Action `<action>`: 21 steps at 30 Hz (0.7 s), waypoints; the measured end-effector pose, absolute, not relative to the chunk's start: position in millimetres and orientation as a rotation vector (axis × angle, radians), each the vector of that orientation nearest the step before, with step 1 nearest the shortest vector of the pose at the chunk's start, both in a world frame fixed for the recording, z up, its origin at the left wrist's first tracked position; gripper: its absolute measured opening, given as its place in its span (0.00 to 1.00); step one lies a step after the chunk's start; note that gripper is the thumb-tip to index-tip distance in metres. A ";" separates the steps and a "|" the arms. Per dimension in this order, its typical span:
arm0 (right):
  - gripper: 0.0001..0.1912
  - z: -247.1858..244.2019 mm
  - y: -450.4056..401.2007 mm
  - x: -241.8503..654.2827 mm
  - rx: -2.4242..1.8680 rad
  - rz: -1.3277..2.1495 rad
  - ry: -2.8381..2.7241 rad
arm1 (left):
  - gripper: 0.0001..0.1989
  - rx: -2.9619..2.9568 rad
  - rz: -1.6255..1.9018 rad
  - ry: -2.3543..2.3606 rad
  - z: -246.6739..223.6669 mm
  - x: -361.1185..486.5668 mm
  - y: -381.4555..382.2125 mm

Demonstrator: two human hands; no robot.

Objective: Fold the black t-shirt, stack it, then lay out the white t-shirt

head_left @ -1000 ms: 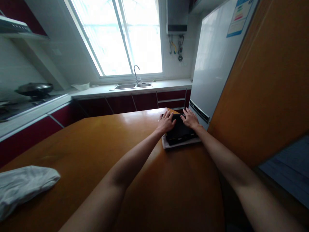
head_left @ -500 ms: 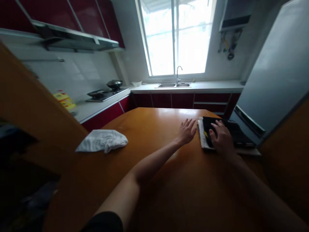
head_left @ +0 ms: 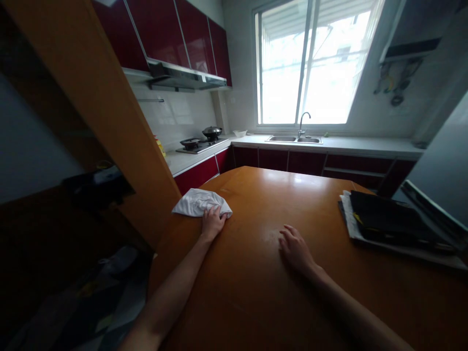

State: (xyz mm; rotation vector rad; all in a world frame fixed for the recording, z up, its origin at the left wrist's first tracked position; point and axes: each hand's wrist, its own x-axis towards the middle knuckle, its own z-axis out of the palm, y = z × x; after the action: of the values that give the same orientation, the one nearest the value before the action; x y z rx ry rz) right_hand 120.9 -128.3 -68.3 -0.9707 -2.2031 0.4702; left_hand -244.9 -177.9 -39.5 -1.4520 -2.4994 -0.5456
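Note:
A white cloth (head_left: 197, 201), folded and crumpled like a garment, lies at the left edge of the wooden table. My left hand (head_left: 213, 223) rests on its near right corner, fingers slightly bent and laid over the fabric with no firm grip visible. Over the middle of the table, my right hand (head_left: 297, 249) is open, its fingers apart and loosely curved, with nothing in it. To the right sits a stack of folded dark clothes (head_left: 395, 214), with a white layer and a yellow detail at its left side; neither hand touches it.
The brown wooden table (head_left: 263, 282) reaches towards the kitchen counter (head_left: 369, 146) with its sink (head_left: 281, 139). A wooden post (head_left: 127, 117) rises at the left. Pans (head_left: 212, 132) stand on the stove, and a pale fridge (head_left: 442, 170) is at the right.
The view has swung left. My left hand has moved left from mid-table onto the white cloth. My right hand has come off the dark clothes towards the middle.

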 end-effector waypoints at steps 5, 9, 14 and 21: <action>0.17 -70.8 -133.6 112.6 -0.906 0.444 -2.162 | 0.28 -1.857 -0.667 -2.303 -39.3 -160.9 -183.3; 0.23 -71.6 -116.1 138.3 -0.997 0.400 -2.068 | 0.23 -2.358 -0.993 -1.869 -32.6 -108.8 -198.4; 0.20 -69.9 -96.4 162.7 -1.143 0.303 -2.042 | 0.17 -2.009 -1.135 -1.999 -30.4 -154.2 -185.1; 0.13 -55.4 -92.8 179.9 -0.944 0.529 -2.154 | 0.24 -1.698 -1.023 -2.497 -50.9 -226.9 -154.3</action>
State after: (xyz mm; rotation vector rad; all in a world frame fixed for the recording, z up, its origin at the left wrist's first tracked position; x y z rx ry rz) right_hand 179.9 -92.8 -55.4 -0.9441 -2.1538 0.5292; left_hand -226.9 -154.3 -50.9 -1.6979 -2.4971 -1.0235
